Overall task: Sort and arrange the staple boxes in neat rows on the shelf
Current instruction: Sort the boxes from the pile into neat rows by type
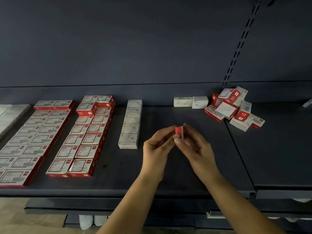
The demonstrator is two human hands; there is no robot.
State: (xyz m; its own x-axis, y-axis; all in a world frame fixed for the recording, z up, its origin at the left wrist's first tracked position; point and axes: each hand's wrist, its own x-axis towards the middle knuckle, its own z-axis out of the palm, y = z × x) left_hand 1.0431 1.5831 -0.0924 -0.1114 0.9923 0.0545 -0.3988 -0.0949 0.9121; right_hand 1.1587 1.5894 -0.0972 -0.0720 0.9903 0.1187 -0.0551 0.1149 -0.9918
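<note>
Both hands meet over the middle of the dark shelf (168, 174) around one small red box (178, 130). My left hand (156, 146) pinches it from the left, and my right hand (194, 144) grips it from the right, thumb on its front; most of the box is hidden. Red-and-white boxes lie in neat double rows at the left (37, 132) and centre-left (86, 134). A single column of white boxes (130, 124) runs beside them. A jumbled pile of red-and-white boxes (234, 108) sits at the back right, with two white boxes (190, 102) next to it.
The shelf's back wall rises dark behind the boxes, with a slotted upright (243, 39) at the right. A seam (239, 154) splits the shelf into two panels. White packs (10, 115) lie at the far left. White shoes (92, 221) show on the floor below.
</note>
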